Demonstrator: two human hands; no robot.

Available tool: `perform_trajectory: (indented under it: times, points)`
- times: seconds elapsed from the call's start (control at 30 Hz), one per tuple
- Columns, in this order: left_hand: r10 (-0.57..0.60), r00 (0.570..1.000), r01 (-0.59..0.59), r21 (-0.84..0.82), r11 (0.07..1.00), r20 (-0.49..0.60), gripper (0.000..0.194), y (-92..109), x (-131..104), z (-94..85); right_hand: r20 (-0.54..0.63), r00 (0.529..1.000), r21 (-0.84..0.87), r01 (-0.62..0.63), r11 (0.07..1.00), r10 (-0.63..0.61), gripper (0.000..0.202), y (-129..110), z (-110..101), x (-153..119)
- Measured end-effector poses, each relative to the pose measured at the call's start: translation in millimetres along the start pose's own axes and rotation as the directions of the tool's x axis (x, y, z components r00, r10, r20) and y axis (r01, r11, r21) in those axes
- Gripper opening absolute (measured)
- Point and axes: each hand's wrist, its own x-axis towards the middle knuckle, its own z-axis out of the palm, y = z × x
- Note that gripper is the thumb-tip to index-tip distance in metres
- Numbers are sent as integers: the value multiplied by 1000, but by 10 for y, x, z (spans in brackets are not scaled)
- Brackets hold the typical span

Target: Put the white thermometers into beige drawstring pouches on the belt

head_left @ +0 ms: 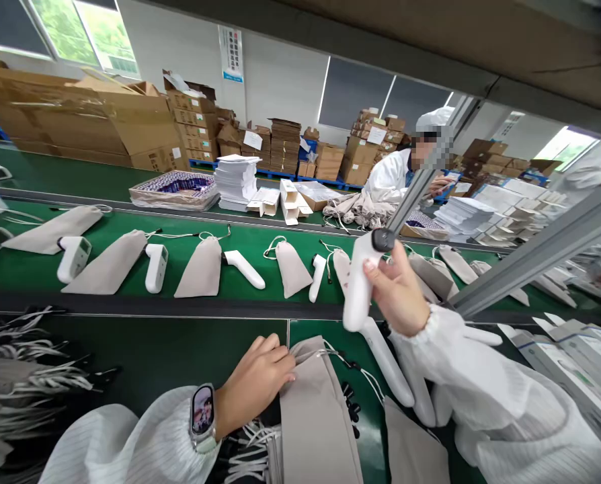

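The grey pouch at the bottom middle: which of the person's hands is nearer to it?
Left. The left hand touches the grey pouch at its upper left edge; the right hand is raised beyond it to the right, holding a white device.

Drawstring pouches [199, 269] and handheld devices [156, 269] are lying along the belt [253, 240]; pouch pile [318, 417] is resting before it on the tabletop [179, 356]; tray [174, 199] is sitting behind, left of paper stack [236, 183]; cartons [285, 144] are standing farther back.
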Motion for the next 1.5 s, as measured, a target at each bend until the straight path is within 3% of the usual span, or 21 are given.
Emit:
perform_trajectory:
  times: [0.1,0.2,0.3,0.37,0.47,0.53,0.6,0.7,0.8,0.9,1.0,1.07,1.1,1.13,1.2,1.27,1.3,1.37,1.4,1.5]
  points:
    - [34,999,-34,11,999,-42,23,42,-6,10,3,1000,140,-11,990,11,50,64,372,-276]
    - [11,998,-14,-47,999,-63,21,72,13,-66,9,999,190,-48,981,47,52,203,554,-370]
    - [-1,994,-16,-161,987,-107,17,105,35,-194,49,994,211,-106,972,97,55,266,578,-359]
    - [-51,986,4,-279,960,-161,17,138,54,-282,148,972,216,-210,953,181,49,252,537,-323]
    - [-118,965,9,-421,907,-233,17,199,106,-391,340,883,194,-404,894,325,32,178,438,-247]
    - [-111,953,-30,-454,891,-281,15,238,148,-441,407,839,178,-461,869,362,26,119,376,-195]
    - [-107,952,-43,-472,880,-287,14,268,170,-473,376,852,189,-455,870,364,26,67,329,-151]
    - [-127,967,0,-500,866,-219,20,288,145,-487,189,907,239,-414,878,376,28,14,284,-113]
    - [-165,969,50,-507,861,-184,28,292,104,-478,132,902,251,-432,866,412,31,-8,270,-138]
    - [-204,949,62,-494,867,-239,25,318,150,-489,329,849,168,-484,859,414,30,-1,318,-252]
    - [-202,897,-16,-484,875,-394,20,363,294,-541,552,709,22,-540,842,440,37,28,416,-411]
    - [-185,871,-61,-473,879,-456,20,377,389,-594,585,654,-68,-550,832,480,48,42,446,-490]
    - [-182,863,-66,-463,884,-470,21,373,418,-625,570,668,-97,-523,847,478,51,43,424,-508]
    - [-186,859,-54,-446,893,-477,21,360,428,-660,535,719,-115,-459,881,444,51,41,368,-509]
    - [-192,879,3,-397,918,-437,20,321,385,-736,425,858,-168,-237,957,288,44,30,142,-460]
    - [-174,944,75,-333,940,-281,19,291,284,-810,273,955,-255,-43,966,115,39,30,-190,-378]
    - [-156,972,98,-299,949,-176,21,292,231,-841,196,979,-306,1,952,62,37,38,-352,-347]
    - [-121,992,107,-254,961,-40,28,346,175,-883,153,987,-362,2,932,58,37,75,-555,-352]
    - [-111,993,97,-253,963,-44,31,397,186,-892,213,972,-354,-17,935,98,42,100,-564,-399]
    - [-67,983,2,-347,938,-173,33,576,359,-872,506,842,-223,-81,971,187,65,182,-256,-645]
